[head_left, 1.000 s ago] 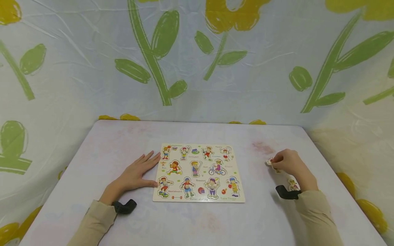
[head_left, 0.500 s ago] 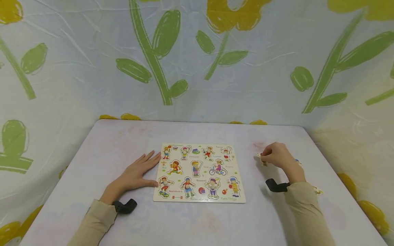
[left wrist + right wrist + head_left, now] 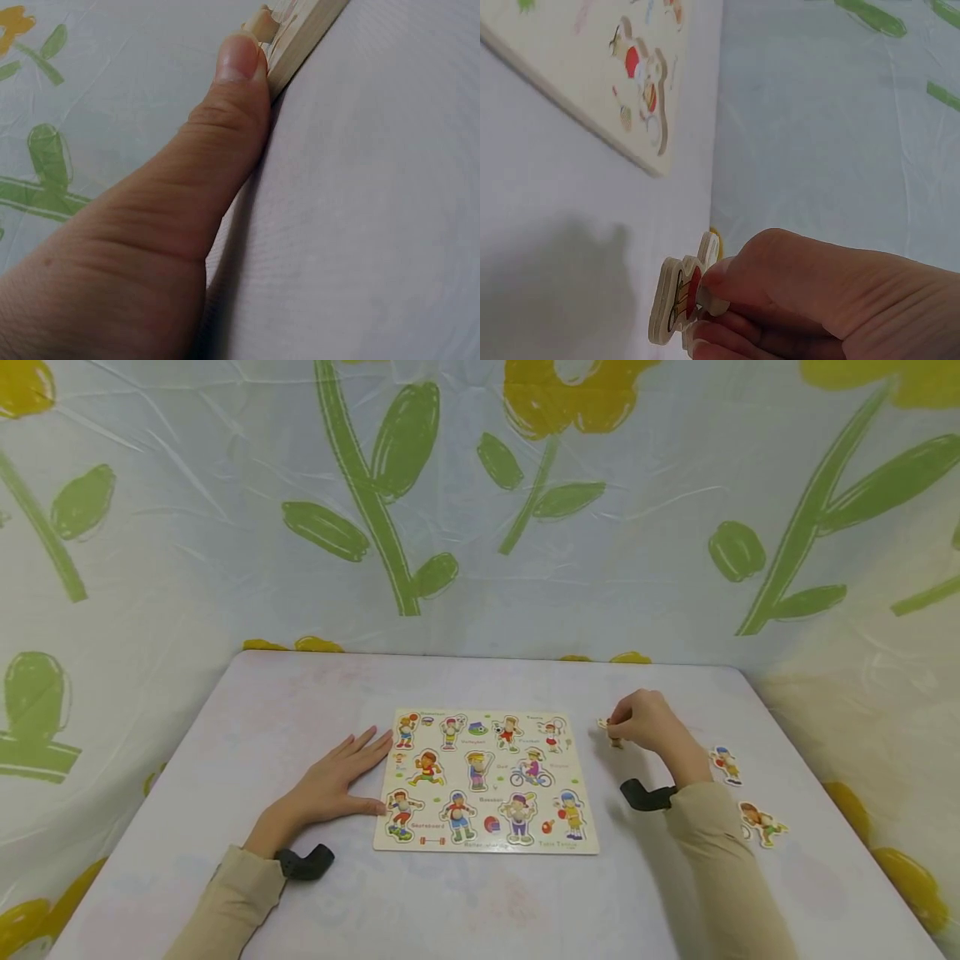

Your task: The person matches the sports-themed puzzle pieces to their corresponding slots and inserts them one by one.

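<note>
A wooden peg puzzle board (image 3: 453, 777) with pictures of children playing sports lies flat in the middle of the table. My left hand (image 3: 337, 781) is spread beside it, fingertips and thumb right at its left edge; the left wrist view shows the thumb (image 3: 238, 64) against the board's side. To the right of the board, my right hand (image 3: 651, 727) pinches a small wooden puzzle piece (image 3: 676, 300) between thumb and fingers, tilted over the table. Part of the piece's red-and-tan print is hidden by the fingers. A tennis-player recess (image 3: 649, 90) shows at the board's near corner in the right wrist view.
Two loose puzzle pieces lie right of the right forearm: a blue-capped figure (image 3: 725, 766) and, nearer, a brown-haired figure (image 3: 762, 825). The pale table (image 3: 480, 910) meets a flower-printed cloth (image 3: 615, 568) at its back and sides.
My right hand has moved left and slightly away from me with the puzzle piece, toward the board, uncovering the two loose pieces. The left hand and board have stayed put.
</note>
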Demonstrator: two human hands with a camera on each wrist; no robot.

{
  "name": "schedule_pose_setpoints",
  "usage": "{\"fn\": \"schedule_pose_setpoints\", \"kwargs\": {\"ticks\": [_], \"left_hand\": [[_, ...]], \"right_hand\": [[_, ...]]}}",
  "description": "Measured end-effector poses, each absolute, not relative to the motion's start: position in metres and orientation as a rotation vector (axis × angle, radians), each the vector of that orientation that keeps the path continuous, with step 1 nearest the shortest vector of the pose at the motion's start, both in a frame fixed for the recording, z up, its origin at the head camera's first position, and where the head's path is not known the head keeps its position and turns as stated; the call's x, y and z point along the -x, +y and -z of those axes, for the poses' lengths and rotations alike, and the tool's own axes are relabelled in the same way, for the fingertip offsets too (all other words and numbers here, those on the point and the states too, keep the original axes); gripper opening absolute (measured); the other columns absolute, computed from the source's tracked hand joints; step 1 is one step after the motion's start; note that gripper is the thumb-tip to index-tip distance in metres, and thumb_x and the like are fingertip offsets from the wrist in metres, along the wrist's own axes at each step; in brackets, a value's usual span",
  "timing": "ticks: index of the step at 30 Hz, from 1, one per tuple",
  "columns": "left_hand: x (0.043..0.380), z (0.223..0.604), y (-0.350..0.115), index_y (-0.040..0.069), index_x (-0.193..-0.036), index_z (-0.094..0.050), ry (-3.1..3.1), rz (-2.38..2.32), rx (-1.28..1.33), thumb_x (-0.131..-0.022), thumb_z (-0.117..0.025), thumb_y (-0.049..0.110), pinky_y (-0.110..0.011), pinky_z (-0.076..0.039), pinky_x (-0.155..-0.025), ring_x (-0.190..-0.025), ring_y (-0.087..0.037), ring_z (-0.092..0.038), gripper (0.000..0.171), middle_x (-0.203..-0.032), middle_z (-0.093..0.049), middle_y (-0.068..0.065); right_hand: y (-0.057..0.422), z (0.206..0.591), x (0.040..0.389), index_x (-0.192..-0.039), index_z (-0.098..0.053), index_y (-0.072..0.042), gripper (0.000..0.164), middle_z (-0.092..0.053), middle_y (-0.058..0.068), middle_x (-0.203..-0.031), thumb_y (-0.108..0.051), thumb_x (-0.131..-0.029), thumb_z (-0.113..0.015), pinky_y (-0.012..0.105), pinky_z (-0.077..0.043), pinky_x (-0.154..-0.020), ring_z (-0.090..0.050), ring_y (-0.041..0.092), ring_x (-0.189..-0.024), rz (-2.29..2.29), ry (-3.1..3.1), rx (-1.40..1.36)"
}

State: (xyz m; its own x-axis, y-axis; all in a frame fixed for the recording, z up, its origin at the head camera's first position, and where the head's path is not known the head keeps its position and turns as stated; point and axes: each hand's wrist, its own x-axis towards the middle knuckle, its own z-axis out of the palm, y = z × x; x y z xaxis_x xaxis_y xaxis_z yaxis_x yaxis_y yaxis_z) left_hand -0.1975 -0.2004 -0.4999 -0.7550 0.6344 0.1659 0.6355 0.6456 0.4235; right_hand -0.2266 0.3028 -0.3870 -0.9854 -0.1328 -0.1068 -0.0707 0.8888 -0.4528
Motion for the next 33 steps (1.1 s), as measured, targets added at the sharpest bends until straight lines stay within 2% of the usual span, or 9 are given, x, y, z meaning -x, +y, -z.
{"fn": "schedule_pose_setpoints", "kwargs": {"ticks": [7,17,25,33], "left_hand": [[0.199,0.504,-0.200,0.014,-0.158,-0.028,-2.848,0.706,1.087,-0.077,-0.067,0.073,-0.044,-0.010,-0.123,-0.151,-0.026,-0.014,0.107,-0.163,-0.026,0.000],[0.198,0.501,-0.200,0.014,-0.158,-0.028,-2.854,0.721,1.088,-0.077,-0.067,0.073,-0.049,-0.012,-0.122,-0.151,-0.027,-0.014,0.107,-0.163,-0.025,0.001],[0.199,0.504,-0.201,0.014,-0.158,-0.028,-2.855,0.704,1.084,-0.077,-0.066,0.072,-0.046,-0.011,-0.122,-0.151,-0.026,-0.014,0.107,-0.163,-0.025,0.001],[0.198,0.501,-0.200,0.015,-0.158,-0.027,-2.869,0.727,1.084,-0.078,-0.067,0.072,-0.046,-0.010,-0.122,-0.152,-0.025,-0.013,0.106,-0.163,-0.024,0.001]], "right_hand": [[0.284,0.391,0.233,-0.079,-0.073,0.000,0.007,-0.066,0.005,-0.072,-0.007,-0.082,-0.075,0.030,-0.046,-0.059,-0.054,0.021,-0.068,0.726,2.919,0.189],[0.257,0.397,0.242,-0.076,-0.073,-0.002,0.004,-0.066,0.004,-0.068,-0.006,-0.079,-0.073,0.030,-0.048,-0.058,-0.055,0.020,-0.065,0.744,2.916,0.242],[0.241,0.407,0.247,-0.072,-0.073,-0.003,0.003,-0.065,0.002,-0.065,-0.003,-0.075,-0.074,0.028,-0.046,-0.053,-0.053,0.017,-0.060,0.769,2.923,0.346],[0.232,0.419,0.250,-0.072,-0.072,-0.003,0.007,-0.064,0.002,-0.063,-0.004,-0.077,-0.077,0.027,-0.048,-0.053,-0.055,0.015,-0.057,0.772,2.896,0.359]]}}
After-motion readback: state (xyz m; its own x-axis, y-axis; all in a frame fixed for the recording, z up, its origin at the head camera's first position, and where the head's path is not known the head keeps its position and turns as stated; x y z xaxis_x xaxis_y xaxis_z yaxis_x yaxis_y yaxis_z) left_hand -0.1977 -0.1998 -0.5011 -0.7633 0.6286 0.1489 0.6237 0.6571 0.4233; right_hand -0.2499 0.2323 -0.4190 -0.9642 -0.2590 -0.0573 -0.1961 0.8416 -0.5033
